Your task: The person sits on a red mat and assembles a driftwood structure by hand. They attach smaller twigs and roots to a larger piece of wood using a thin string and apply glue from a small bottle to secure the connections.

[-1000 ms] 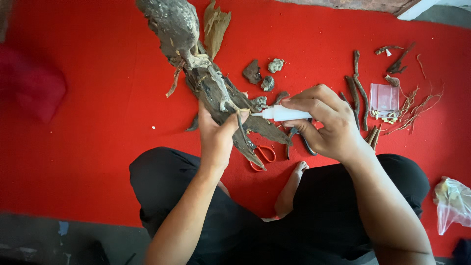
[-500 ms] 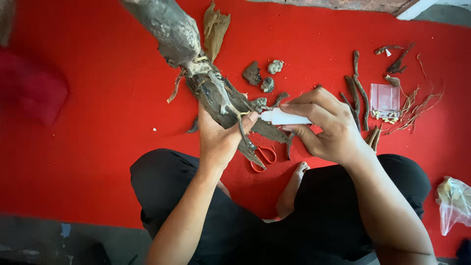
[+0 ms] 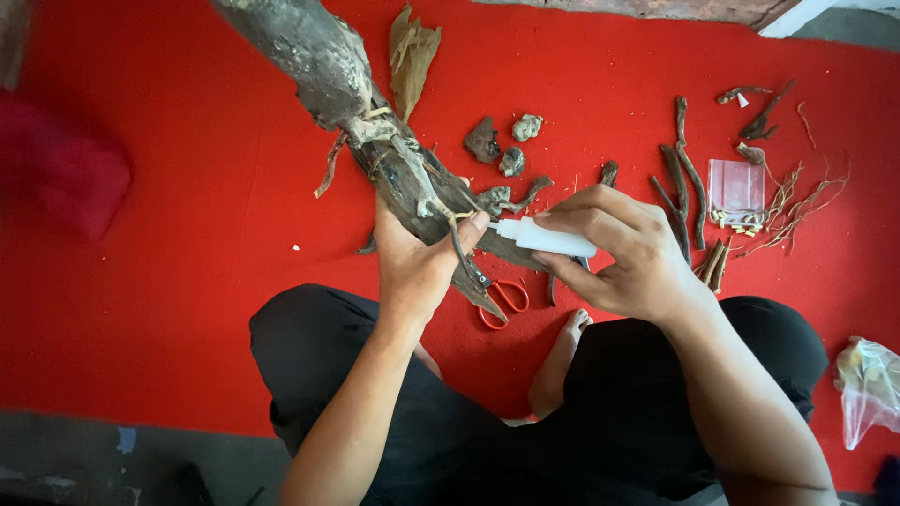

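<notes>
My left hand grips a large grey-brown piece of driftwood near its lower end, holding it slanted up to the upper left, with a thin root pinned under the thumb. My right hand is closed around a small white glue bottle; its nozzle points left and touches the wood beside my left thumb. Red-handled scissors lie on the red mat just below the wood's tip.
I sit cross-legged in black trousers, one bare foot showing. Small wood chunks, twigs and roots, a clear plastic packet and a bark piece lie on the mat. A plastic bag sits at right.
The driftwood's upper end has swung further left and up in view. The glue bottle's nozzle stays at the same spot by my left thumb.
</notes>
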